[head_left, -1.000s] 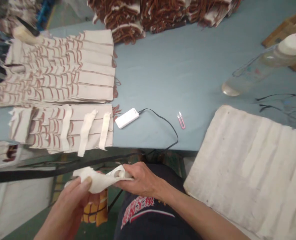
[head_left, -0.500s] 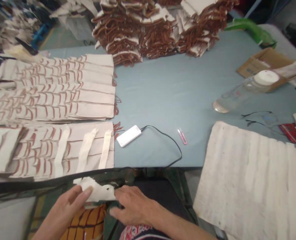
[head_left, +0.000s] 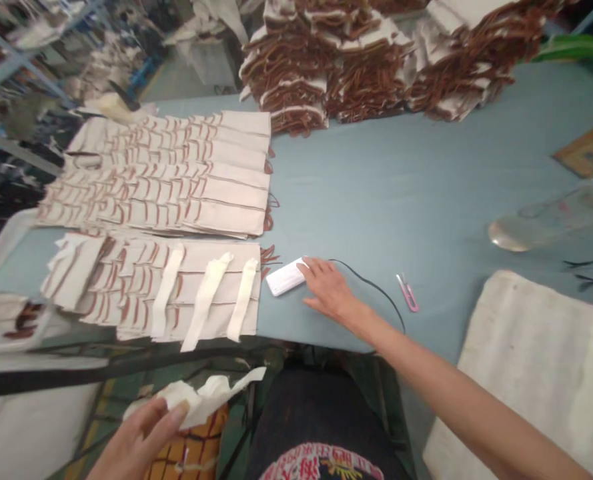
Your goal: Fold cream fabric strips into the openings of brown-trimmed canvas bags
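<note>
Below the table edge, my left hand (head_left: 149, 427) pinches a crumpled off-white fabric strip (head_left: 206, 400) between thumb and fingers; a thin end sticks out to the right. My right hand (head_left: 329, 287) reaches across the table. Its fingertips rest on the right end of a white power bank (head_left: 285, 278), with the thumb apart from the fingers. A black cable (head_left: 371, 285) runs behind that hand. Left of the power bank, several pale strips (head_left: 206, 300) lie across overlapping beige fabric pieces (head_left: 189, 260) with brown edging. Pink thread snips (head_left: 407, 293) lie to the right.
Overlapping beige pieces (head_left: 176, 173) cover the table's left side. Tall brown-and-white fabric stacks (head_left: 366, 60) stand at the back. A clear bottle (head_left: 551, 213) lies at right, near a cardboard box (head_left: 589, 150). A pale padded sheet (head_left: 531, 380) hangs over the front right edge.
My right hand has left the fabric strip and moved up onto the power bank. My left hand keeps the strip. The view has shifted, so the table things appear further right.
</note>
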Demonstrator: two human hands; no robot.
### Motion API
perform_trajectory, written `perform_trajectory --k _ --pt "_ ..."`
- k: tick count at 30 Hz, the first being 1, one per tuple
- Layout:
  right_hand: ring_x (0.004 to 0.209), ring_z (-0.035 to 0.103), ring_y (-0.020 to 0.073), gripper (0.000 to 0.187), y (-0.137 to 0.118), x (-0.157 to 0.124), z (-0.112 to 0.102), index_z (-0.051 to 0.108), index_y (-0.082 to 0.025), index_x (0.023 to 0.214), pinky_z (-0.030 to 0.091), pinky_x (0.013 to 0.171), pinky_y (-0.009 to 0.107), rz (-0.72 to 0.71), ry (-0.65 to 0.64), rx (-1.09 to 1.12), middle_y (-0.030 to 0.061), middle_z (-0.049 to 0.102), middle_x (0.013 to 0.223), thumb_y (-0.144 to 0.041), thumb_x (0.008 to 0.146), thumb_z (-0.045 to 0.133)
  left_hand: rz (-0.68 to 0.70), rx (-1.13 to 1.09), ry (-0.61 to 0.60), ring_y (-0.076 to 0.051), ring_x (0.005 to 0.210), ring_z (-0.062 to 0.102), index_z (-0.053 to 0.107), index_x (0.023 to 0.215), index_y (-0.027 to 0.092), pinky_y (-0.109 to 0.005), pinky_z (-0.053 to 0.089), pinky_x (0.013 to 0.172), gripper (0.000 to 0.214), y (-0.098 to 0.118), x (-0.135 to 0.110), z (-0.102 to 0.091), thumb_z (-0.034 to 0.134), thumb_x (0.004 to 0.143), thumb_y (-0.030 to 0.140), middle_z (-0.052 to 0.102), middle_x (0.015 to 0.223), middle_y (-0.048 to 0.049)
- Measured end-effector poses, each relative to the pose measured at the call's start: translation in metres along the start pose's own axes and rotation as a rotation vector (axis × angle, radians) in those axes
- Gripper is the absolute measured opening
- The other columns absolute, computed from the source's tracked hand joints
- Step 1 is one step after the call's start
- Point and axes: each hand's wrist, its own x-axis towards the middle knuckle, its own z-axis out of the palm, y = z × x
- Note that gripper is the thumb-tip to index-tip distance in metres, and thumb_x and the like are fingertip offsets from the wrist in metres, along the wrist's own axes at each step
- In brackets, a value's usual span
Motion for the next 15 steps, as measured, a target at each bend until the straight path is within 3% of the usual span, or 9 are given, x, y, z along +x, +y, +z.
perform_trajectory --k 3,5,8,11,15 --pt "0.148 0.055 0.0451 0.088 0.000 0.047 0.021 0.054 -0.009 0.159 0.037 0.127 0.059 -0.109 -0.062 -0.057 0.0301 0.056 0.165 -0.021 0.081 0.094 -0.039 -0.049 0.138 -0.036 0.100 0.077 0.079 0.087 0.026 -0.039 0.063 0.094 0.059 0.000 -0.015 -0.016 0.069 0.078 0.083 0.084 0.097 -0.0045" --pt "0.137 0.061 0.0439 0.086 -0.002 0.064 0.031 0.057 -0.008 0.155 0.038 0.122 0.057 -0.169 -0.103 -0.091 0.0289 0.064 0.155 -0.020 0.078 0.095 -0.056 -0.103 0.147 -0.037 0.103 0.076 0.079 0.085 0.026 -0.038 0.064 0.092 0.059 -0.002 -0.027 -0.026 0.070 0.077 0.084 0.083 0.095 -0.0053" --pt "0.120 0.067 0.0399 0.071 -0.001 0.075 0.042 0.064 -0.008 0.145 0.041 0.112 0.051 -0.233 -0.148 -0.130 0.0255 0.074 0.136 -0.018 0.080 0.091 -0.057 -0.163 0.174 -0.037 0.104 0.075 0.079 0.087 0.025 -0.039 0.064 0.089 0.061 -0.010 -0.041 -0.038 0.070 0.078 0.084 0.083 0.095 -0.0067" --pt "0.116 0.068 0.0370 0.061 0.002 0.079 0.046 0.067 -0.010 0.139 0.042 0.106 0.047 -0.270 -0.174 -0.144 0.0222 0.076 0.130 -0.019 0.083 0.089 -0.098 -0.138 0.236 -0.037 0.099 0.076 0.080 0.084 0.025 -0.041 0.064 0.091 0.062 -0.022 -0.046 -0.049 0.069 0.077 0.086 0.083 0.091 -0.0066" --pt "0.117 0.068 0.0363 0.061 0.004 0.080 0.044 0.068 -0.013 0.139 0.043 0.105 0.045 -0.274 -0.187 -0.107 0.0203 0.076 0.131 -0.020 0.082 0.089 -0.146 -0.098 0.284 -0.042 0.108 0.076 0.083 0.083 0.031 -0.050 0.062 0.105 0.071 -0.028 -0.038 -0.068 0.072 0.059 0.096 0.085 0.097 -0.0041"
